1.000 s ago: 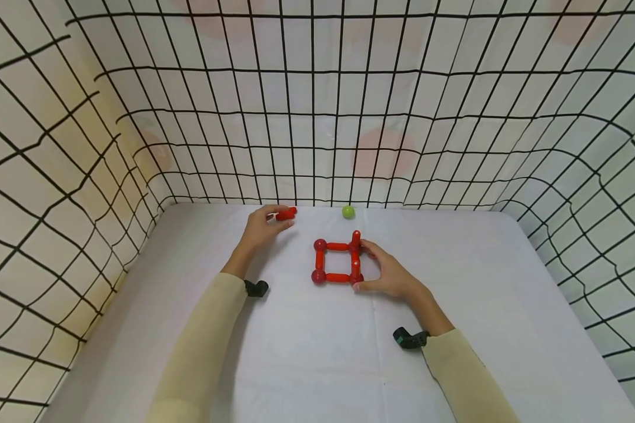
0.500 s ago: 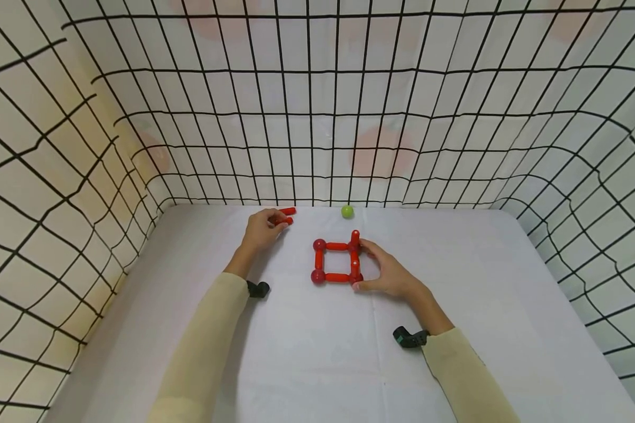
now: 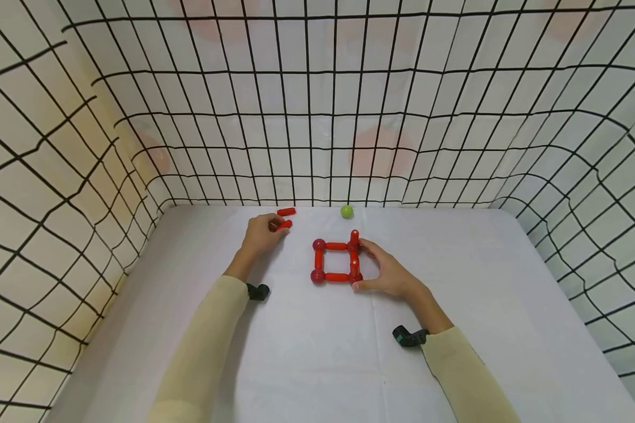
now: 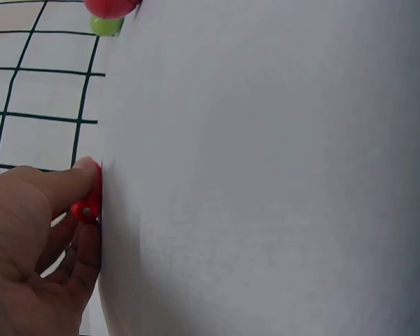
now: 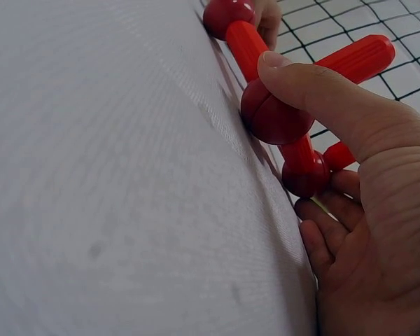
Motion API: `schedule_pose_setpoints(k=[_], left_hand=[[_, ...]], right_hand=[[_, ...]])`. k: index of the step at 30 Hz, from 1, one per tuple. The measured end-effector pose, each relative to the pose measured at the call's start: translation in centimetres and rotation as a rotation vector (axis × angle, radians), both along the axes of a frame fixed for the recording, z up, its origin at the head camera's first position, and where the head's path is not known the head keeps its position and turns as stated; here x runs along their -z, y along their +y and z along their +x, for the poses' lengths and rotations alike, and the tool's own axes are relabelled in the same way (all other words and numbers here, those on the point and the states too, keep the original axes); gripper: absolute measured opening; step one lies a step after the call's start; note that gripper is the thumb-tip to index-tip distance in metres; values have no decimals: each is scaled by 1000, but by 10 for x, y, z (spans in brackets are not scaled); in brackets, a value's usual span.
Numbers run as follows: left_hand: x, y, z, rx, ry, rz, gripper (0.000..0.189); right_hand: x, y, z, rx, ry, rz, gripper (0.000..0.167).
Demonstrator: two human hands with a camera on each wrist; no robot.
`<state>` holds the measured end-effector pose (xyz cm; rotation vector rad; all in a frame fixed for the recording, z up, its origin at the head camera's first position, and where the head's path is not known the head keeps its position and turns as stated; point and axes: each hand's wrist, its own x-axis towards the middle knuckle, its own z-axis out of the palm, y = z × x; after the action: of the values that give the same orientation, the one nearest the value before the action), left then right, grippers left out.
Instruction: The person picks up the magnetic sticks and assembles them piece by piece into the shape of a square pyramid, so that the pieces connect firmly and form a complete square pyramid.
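My left hand [image 3: 259,234] pinches a red rod [image 3: 284,225] between thumb and fingers at the table's far left; its end shows in the left wrist view. Just behind lies another red rod [image 3: 286,211], apart from the hand. A square frame [image 3: 337,277] of red rods and dark red balls lies flat in the middle. On its right side, my right hand [image 3: 391,275] holds it, thumb on the near ball [image 5: 276,112] and fingers at the far ball [image 5: 306,173]. From each of these balls a red rod sticks up, as the right wrist view shows.
A small green ball [image 3: 346,211] sits near the table's back edge, behind the frame. Black wire grid panels [image 3: 325,111] stand along the back and both sides of the white-covered table [image 3: 307,352].
My left hand has drawn one red rod slightly toward me, away from the other rod, which now lies free behind it. The right hand and the frame stay in place.
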<state>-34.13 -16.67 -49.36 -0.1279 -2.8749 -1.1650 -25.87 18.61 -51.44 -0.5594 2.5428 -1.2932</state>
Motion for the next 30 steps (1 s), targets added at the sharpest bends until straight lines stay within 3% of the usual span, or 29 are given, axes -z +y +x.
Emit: schedule_pose_setpoints(k=[4, 8, 14, 22, 26, 30], left_hand=[[3, -2, 6, 23, 33, 45, 35], [4, -4, 16, 72, 35, 147, 39], [-1, 4, 33, 235, -10, 307, 38], [-11, 23, 62, 469, -72, 354, 37], [-12, 29, 70, 527, -110, 372, 37], [-9, 31, 73, 547, -132, 360, 36]], right_hand=[[0, -1, 0, -9, 0, -3, 114], [0, -2, -1, -9, -5, 2, 115], [-2, -1, 0, 4, -13, 11, 116], [-1, 0, -1, 1, -14, 2, 116], [-1, 0, -2, 3, -16, -2, 116], [0, 0, -2, -1, -14, -6, 116]])
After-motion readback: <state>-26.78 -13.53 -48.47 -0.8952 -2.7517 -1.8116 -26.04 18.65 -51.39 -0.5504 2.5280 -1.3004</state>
